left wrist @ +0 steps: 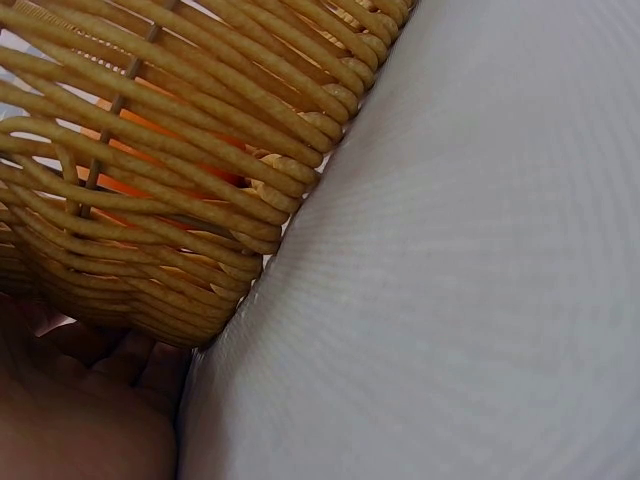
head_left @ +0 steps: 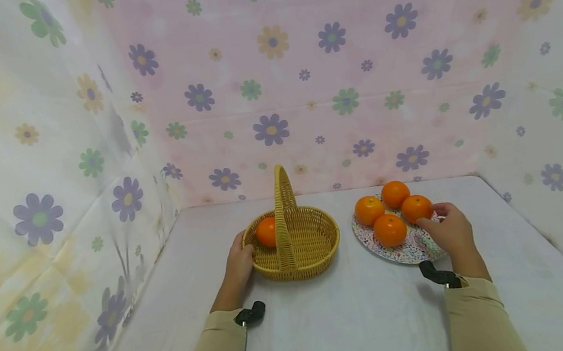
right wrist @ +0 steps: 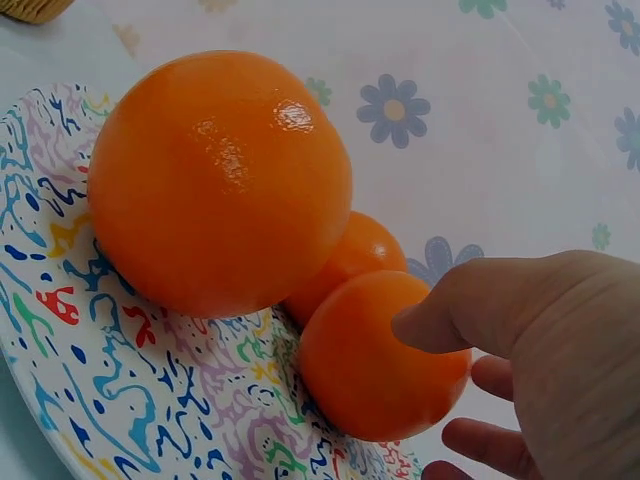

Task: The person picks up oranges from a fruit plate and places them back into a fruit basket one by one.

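A yellow woven basket (head_left: 318, 267) with a tall arched handle stands left of the middle of the table, one orange (head_left: 266, 233) inside its left half. My left hand (head_left: 238, 266) holds the basket's left end, thumb near the rim; in the left wrist view, its fingers lie against the lower weave (left wrist: 150, 300). Farther right is a colourfully patterned plate (head_left: 400, 253) with several oranges. My right hand (head_left: 452, 232) pinches the rightmost orange (head_left: 416, 206) between thumb and fingers. In the right wrist view the thumb lies across that orange (right wrist: 370, 375), its fingers partly hidden behind it.
Beside the pinched orange sit the plate's other oranges, one nearest the front (head_left: 390, 230), one at the left (head_left: 369, 210) and one at the back (head_left: 395, 193). A white-covered table (head_left: 320, 327) is bordered by flowered cloth (head_left: 303, 92) at the back and sides.
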Demonstrator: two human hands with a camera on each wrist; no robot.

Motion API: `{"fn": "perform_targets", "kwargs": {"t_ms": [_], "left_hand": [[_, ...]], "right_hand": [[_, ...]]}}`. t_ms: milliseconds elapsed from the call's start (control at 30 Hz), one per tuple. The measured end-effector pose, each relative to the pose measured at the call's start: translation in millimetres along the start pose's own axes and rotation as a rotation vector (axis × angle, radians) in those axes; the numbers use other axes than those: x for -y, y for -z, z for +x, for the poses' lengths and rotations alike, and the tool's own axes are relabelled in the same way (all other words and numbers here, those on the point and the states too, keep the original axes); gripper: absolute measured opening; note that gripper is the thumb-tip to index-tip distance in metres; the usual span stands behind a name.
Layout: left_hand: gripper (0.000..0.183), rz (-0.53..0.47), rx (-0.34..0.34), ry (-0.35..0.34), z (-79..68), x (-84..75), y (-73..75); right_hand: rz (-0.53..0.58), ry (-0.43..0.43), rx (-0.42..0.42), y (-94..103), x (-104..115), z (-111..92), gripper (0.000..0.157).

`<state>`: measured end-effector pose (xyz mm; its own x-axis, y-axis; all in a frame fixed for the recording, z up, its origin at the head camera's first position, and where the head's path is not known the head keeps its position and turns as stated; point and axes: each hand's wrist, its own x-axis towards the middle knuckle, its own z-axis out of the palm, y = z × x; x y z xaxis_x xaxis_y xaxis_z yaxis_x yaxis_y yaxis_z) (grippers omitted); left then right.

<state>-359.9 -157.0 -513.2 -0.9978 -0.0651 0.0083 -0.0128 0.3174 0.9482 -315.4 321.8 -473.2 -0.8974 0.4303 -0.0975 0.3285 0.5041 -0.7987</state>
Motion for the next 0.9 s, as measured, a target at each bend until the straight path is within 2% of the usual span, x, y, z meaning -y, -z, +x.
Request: {"fn": "perform_targets", "kwargs": {"t_ms": [167,300,567,900], "left_hand": [[0.064,0.000,-0.005,-0.002,0.3,0.9,0.0],[0.064,0.000,-0.010,-0.004,-0.1,1.6,-0.4],[0.063,0.007,-0.007,-0.001,-1.2,0.6,-0.8],[0.061,0.004,-0.011,0.001,-3.3,-1.8,-1.0]], "right_hand": [[0.042,-0.002,0.026,-4.1,4.1,-0.6,0.090],[0.039,0.032,0.037,-6.4,4.4,-0.8,0.101],[-0.001,0.065,0.003,-9.9,-0.7,2.1,0.094],[0.039,-0.003,0.040,-12.0,2.7,-1.2,0.096]]}}
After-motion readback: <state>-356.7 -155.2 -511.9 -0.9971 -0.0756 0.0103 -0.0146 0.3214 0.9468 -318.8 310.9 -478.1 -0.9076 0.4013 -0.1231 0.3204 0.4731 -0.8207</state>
